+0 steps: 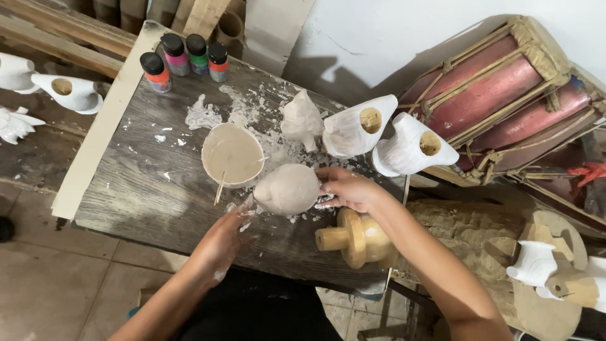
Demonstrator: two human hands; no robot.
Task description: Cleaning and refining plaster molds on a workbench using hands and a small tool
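plaster figure gripped by right hand; left hand touches its left end, grip unclear; bowl just beyond.

We see weathered grey wood bench, rough grain, plaster-spattered; matt chalky clay figure; bowl of smooth wet slip; glossy plastic paint bottles; smooth pale turned-wood piece.

Weathered wooden table, tiled floor, white wall behind.
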